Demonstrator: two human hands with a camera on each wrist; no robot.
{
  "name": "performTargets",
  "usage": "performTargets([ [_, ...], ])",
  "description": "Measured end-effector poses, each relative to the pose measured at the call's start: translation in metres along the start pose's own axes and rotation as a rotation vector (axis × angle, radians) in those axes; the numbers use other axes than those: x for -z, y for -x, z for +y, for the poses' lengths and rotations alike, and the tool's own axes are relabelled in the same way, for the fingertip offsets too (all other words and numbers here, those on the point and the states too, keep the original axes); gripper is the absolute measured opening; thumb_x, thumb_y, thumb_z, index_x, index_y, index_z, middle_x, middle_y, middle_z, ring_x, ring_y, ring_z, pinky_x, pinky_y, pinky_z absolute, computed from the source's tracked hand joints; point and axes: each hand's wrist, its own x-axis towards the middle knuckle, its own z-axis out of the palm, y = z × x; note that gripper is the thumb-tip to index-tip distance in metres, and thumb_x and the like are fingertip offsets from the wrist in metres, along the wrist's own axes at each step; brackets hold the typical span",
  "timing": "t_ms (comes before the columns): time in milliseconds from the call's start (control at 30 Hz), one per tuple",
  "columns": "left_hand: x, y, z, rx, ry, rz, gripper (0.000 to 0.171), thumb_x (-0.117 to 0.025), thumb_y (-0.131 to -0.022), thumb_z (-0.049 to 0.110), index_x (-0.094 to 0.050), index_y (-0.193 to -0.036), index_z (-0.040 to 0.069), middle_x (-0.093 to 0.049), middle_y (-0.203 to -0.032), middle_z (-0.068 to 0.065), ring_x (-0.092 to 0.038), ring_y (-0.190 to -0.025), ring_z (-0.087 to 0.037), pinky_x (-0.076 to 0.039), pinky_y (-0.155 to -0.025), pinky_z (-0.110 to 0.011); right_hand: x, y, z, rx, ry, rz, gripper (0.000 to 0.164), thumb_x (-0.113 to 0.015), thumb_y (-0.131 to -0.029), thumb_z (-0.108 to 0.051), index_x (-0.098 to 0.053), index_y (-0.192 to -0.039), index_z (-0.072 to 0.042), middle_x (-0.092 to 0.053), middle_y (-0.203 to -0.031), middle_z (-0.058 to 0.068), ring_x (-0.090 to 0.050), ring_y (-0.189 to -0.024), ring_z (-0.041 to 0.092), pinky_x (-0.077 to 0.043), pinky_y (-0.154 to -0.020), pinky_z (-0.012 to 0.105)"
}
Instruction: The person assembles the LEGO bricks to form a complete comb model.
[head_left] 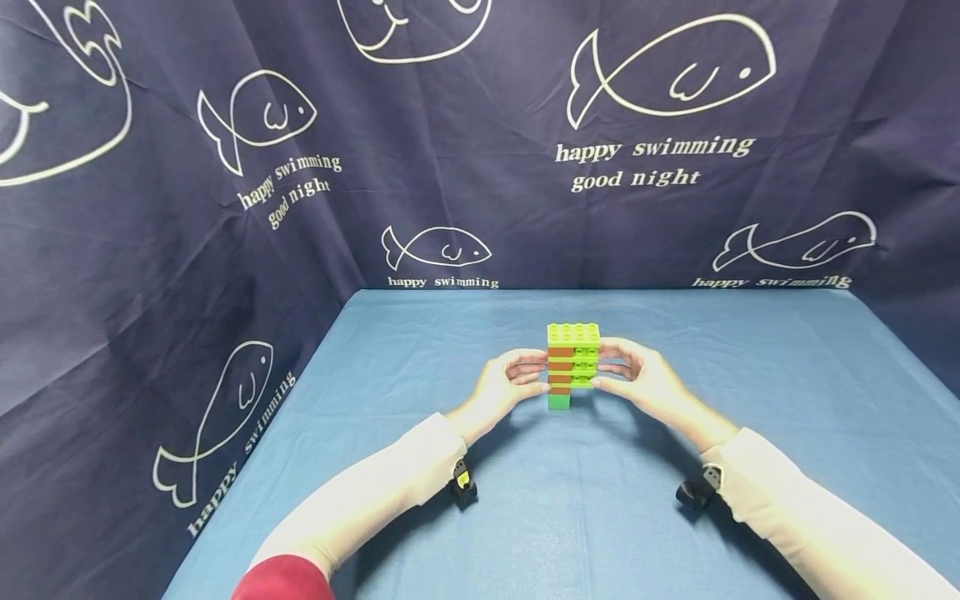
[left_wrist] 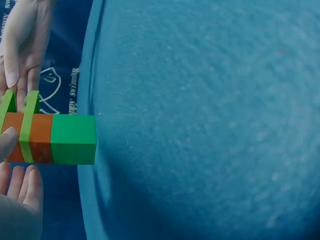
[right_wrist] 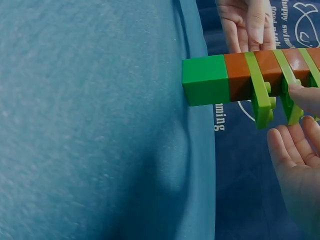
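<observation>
A tower of toy building bricks [head_left: 561, 367] stands upright between my two hands. A green brick [left_wrist: 74, 139] forms its foot, with orange bricks [right_wrist: 267, 70] above it, alternating with lime plates [right_wrist: 259, 92] that jut out to the right. Studs show on its lime top. My left hand [head_left: 510, 383] is at the left side, fingers extended, thumb near an orange brick. At the right side, my right hand [head_left: 641, 379] has its thumb by a lime plate and its fingers stretched out. The tower's upper part lies outside both wrist views.
Blue cloth covers the table [head_left: 600, 517]. Behind it hangs a dark blue curtain [head_left: 450, 167] printed with white fish and lettering. A small black wrist camera [head_left: 463, 487] is strapped to the left wrist, and another black camera [head_left: 696, 493] to the right.
</observation>
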Motion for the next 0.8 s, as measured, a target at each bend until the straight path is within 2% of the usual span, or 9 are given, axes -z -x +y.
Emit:
performTargets([
  [67, -0.001, 0.001, 0.000, 0.001, -0.004, 0.005, 0.047, -0.075, -0.079, -0.004, -0.062, -0.124, 0.001, -0.065, -0.124, -0.017, -0.062, -0.118, -0.027, -0.050, -0.101, -0.031, -0.002, 0.001, 0.001, 0.003, 0.007, 0.001, 0.056, -0.073, -0.080, 0.007, -0.049, -0.130, 0.011, -0.058, -0.118, 0.029, -0.060, -0.099, -0.001, -0.053, -0.092, 0.018],
  [133, -0.001, 0.001, -0.002, 0.000, 0.001, 0.009, 0.047, -0.075, -0.079, -0.005, -0.062, -0.123, 0.001, -0.065, -0.123, -0.018, -0.062, -0.116, -0.027, -0.050, -0.101, -0.031, -0.003, 0.002, 0.002, 0.000, 0.008, 0.005, 0.056, -0.072, -0.081, 0.007, -0.048, -0.131, 0.011, -0.057, -0.119, 0.030, -0.060, -0.099, -0.002, -0.052, -0.092, 0.018],
  [400, -0.003, -0.003, -0.007, -0.016, 0.021, 0.021, 0.045, -0.075, -0.079, -0.006, -0.062, -0.122, -0.003, -0.067, -0.118, -0.021, -0.065, -0.110, -0.026, -0.053, -0.097, -0.033, -0.006, 0.006, 0.008, -0.005, -0.032, 0.041, 0.048, -0.070, -0.084, 0.004, -0.050, -0.127, 0.010, -0.061, -0.114, 0.015, -0.060, -0.101, -0.002, -0.054, -0.092, 0.023],
  [667, -0.005, -0.005, -0.007, -0.016, 0.051, 0.019, 0.043, -0.074, -0.079, -0.007, -0.062, -0.120, -0.005, -0.066, -0.116, -0.024, -0.067, -0.107, -0.027, -0.055, -0.094, -0.030, -0.008, 0.006, 0.011, -0.016, -0.032, 0.062, 0.042, -0.070, -0.086, 0.001, -0.053, -0.122, 0.010, -0.061, -0.113, 0.023, -0.060, -0.100, -0.001, -0.053, -0.088, 0.016],
  [800, -0.005, -0.007, -0.008, -0.015, 0.049, 0.030, 0.043, -0.074, -0.078, -0.007, -0.062, -0.119, -0.006, -0.067, -0.115, -0.025, -0.068, -0.105, -0.027, -0.056, -0.091, -0.029, -0.008, 0.005, 0.012, -0.022, -0.041, 0.079, 0.041, -0.070, -0.085, 0.001, -0.053, -0.121, 0.010, -0.065, -0.107, 0.006, -0.062, -0.099, 0.000, -0.054, -0.086, 0.016],
])
